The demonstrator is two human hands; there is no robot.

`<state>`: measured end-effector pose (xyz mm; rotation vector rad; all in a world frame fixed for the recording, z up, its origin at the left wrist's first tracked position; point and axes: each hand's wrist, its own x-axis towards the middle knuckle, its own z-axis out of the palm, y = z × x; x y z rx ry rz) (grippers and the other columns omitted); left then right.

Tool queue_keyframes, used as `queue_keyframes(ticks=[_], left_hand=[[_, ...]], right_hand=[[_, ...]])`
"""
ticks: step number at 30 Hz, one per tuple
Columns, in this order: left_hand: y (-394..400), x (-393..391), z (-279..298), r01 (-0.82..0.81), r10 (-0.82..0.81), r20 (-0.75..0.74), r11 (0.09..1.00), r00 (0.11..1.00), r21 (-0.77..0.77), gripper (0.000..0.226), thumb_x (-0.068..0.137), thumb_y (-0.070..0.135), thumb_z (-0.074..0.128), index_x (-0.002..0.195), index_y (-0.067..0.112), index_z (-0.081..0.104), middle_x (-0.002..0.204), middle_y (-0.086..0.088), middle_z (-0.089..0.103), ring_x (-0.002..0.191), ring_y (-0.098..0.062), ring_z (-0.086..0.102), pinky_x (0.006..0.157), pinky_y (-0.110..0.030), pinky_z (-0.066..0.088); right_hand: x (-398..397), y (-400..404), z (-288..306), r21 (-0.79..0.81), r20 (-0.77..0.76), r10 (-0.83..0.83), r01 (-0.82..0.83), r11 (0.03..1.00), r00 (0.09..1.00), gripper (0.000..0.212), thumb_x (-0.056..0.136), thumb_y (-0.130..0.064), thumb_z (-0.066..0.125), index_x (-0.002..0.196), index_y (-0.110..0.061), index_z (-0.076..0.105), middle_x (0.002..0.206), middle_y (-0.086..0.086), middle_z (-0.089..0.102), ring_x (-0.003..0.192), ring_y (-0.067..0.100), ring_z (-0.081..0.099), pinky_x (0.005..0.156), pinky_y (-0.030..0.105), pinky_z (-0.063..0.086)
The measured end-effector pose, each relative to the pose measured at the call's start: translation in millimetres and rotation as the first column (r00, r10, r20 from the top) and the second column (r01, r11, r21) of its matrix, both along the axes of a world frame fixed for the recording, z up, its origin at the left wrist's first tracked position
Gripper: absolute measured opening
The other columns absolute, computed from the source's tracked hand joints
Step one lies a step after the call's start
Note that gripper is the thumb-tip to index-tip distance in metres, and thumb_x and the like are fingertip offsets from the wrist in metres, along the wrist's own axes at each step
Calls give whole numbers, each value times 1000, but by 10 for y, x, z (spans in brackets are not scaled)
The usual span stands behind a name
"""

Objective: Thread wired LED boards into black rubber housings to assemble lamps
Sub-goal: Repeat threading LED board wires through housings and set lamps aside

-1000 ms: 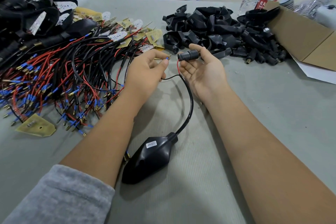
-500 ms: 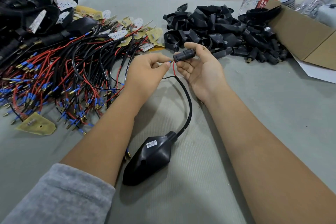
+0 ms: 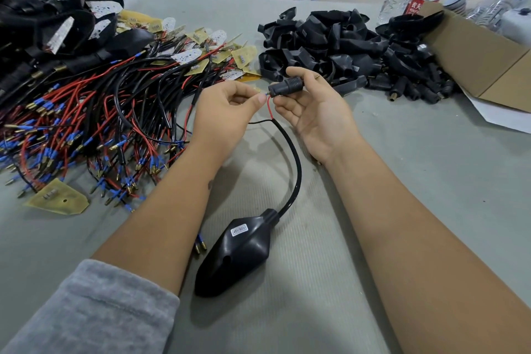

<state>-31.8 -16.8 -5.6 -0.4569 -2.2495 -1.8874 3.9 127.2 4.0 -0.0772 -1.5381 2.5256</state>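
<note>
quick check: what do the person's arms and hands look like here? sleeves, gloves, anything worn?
Both hands, left and right, are bare: no gloves, rings or watch visible. The left arm has a grey knit sleeve pushed up near the elbow, forearm bare. The right forearm is bare as far as the frame shows; no sleeve visible.

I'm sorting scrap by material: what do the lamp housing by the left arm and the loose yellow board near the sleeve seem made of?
Housing: looks like black rubber or soft plastic, smooth with a dull sheen; highlights are soft, edges rounded, and a white label sits on it. Board: probably laminate circuit board, flat, matte yellow-tan, with sharp cut corners, a small hole and a few components; the exact laminate can't be told.
</note>
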Motion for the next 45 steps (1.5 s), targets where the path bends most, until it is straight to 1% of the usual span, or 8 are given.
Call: queue_keyframes(ticks=[5, 10, 16, 22, 28, 33, 39, 45], left_hand=[[-39, -3, 9, 29, -32, 20, 995, 999, 99, 15, 84, 13, 74, 74, 23, 69, 62, 14, 64, 56, 4, 53, 59, -10, 43], [-46, -10, 12, 31, -33, 11, 995, 999, 97, 16, 84, 13, 75, 74, 24, 69, 63, 13, 63, 57, 2, 52, 59, -11, 43], [-59, 2, 2, 44, -46, 21, 994, 999, 98, 10, 85, 16, 74, 78, 22, 70, 56, 18, 63, 54, 6, 51, 57, -8, 41], [-53, 37, 27, 80, -82, 15, 992, 997, 98, 12, 85, 14, 73, 77, 22, 70, 54, 20, 62, 53, 7, 51, 57, -7, 41], [-59, 44, 43, 100, -105, 43, 990, 994, 104, 12, 85, 14, 73, 77, 22, 70, 55, 16, 61, 55, 3, 49, 59, -11, 43], [-45, 47, 43, 66, -78, 89, 989, 993, 131, 10, 86, 15, 73, 78, 20, 70, 62, 3, 59, 54, -3, 48, 57, -14, 43], [19, 20, 13, 8, -13, 84, 999, 996, 53, 11, 90, 24, 69, 81, 19, 65, 64, 7, 60, 52, 2, 50, 55, -13, 43], [9, -4, -2, 23, -26, 102, 999, 994, 35, 16, 95, 21, 60, 80, 21, 65, 63, 12, 61, 55, 2, 52, 57, -15, 45]], right_hand=[[-5, -20, 1, 31, 0, 12, -12, 999, 1000, 26, 106, -25, 36, 105, -15, 59, 85, 7, 70, 73, 18, 67, 82, 33, 55], [-1, -35, -12, 72, -5, 10, -10, 997, 1000, 25, 106, -24, 37, 102, -15, 60, 84, 7, 69, 72, 18, 67, 79, 31, 55], [8, -23, -9, 64, -3, 27, -27, 998, 1000, 25, 106, -24, 37, 103, -14, 60, 87, 9, 68, 74, 19, 67, 80, 32, 56], [16, -28, 1, 24, 4, 13, -13, 1000, 1000, 26, 106, -22, 36, 99, -13, 60, 84, 10, 68, 68, 18, 67, 75, 30, 56], [18, -24, 1, 2, 16, 15, -15, 1000, 1000, 28, 106, -23, 36, 97, -12, 61, 76, 6, 70, 64, 16, 67, 71, 28, 56], [21, -27, 8, -4, 12, 31, -31, 999, 999, 28, 106, -22, 37, 98, -12, 61, 78, 7, 70, 64, 15, 67, 72, 28, 56], [23, -39, 16, -9, -5, -17, 17, 1000, 1000, 26, 106, -22, 37, 100, -13, 60, 78, 5, 68, 57, 13, 60, 67, 25, 55], [10, -45, 11, -29, 1, -40, 40, 999, 999, 24, 105, -21, 38, 100, -13, 59, 80, 9, 69, 63, 14, 66, 74, 28, 57]])
